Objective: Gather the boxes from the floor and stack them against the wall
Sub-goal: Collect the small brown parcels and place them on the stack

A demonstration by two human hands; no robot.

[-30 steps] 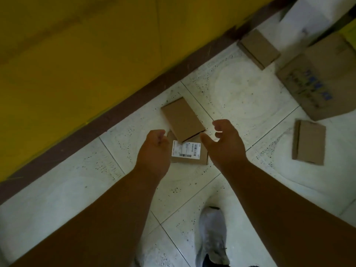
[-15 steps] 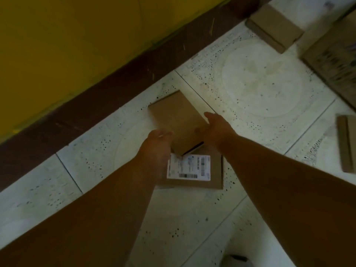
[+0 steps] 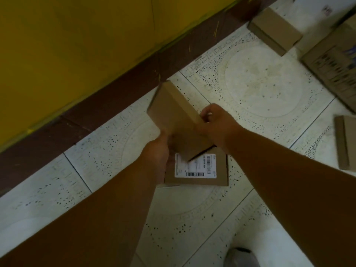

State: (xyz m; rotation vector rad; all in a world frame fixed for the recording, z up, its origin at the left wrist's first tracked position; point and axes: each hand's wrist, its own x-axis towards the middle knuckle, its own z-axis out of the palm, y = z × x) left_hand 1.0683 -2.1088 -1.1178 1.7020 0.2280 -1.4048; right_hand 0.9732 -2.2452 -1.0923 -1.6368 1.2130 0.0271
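Left hand (image 3: 157,151) and right hand (image 3: 216,126) grip plain box (image 3: 174,116) by its sides, tilted, near the wall (image 3: 77,45), over labelled box (image 3: 196,170) on floor (image 3: 260,89). More boxes (image 3: 275,33) far right.

Held box: plain brown box (image 3: 177,120), tilted, gripped at both sides — left hand (image 3: 158,153), right hand (image 3: 217,126).
Beneath: labelled box (image 3: 202,170) flat on the tiled floor (image 3: 260,89).
Backdrop: yellow wall (image 3: 77,45) with a dark skirting (image 3: 107,108).
Right side: more boxes — small box (image 3: 273,29), large carton (image 3: 335,66), edge box (image 3: 344,141).
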